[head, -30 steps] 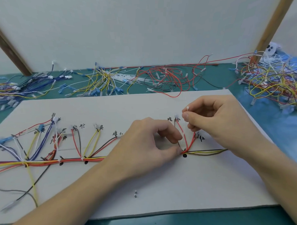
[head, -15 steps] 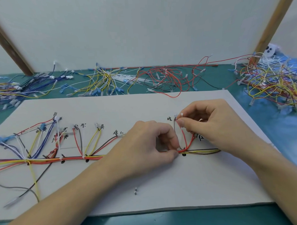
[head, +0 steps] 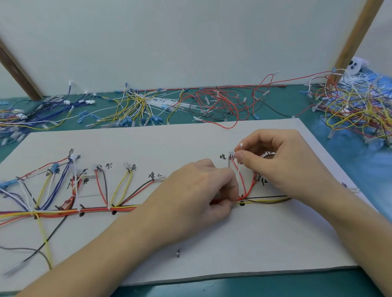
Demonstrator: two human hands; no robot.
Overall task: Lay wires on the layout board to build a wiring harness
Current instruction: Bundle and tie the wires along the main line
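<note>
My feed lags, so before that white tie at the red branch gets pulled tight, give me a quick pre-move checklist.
1. Left hand pinches the trunk bundle at the junction: ok.
2. Right hand pinches the white cable tie: ok.
3. Red branch wires run up from the junction to their labelled spots: ok.
4. Tie looped round the wires: cannot tell, fingers hide it.
5. Layout board lies flat: ok.
6. Loose small part on the board, apart from both hands: ok.
</note>
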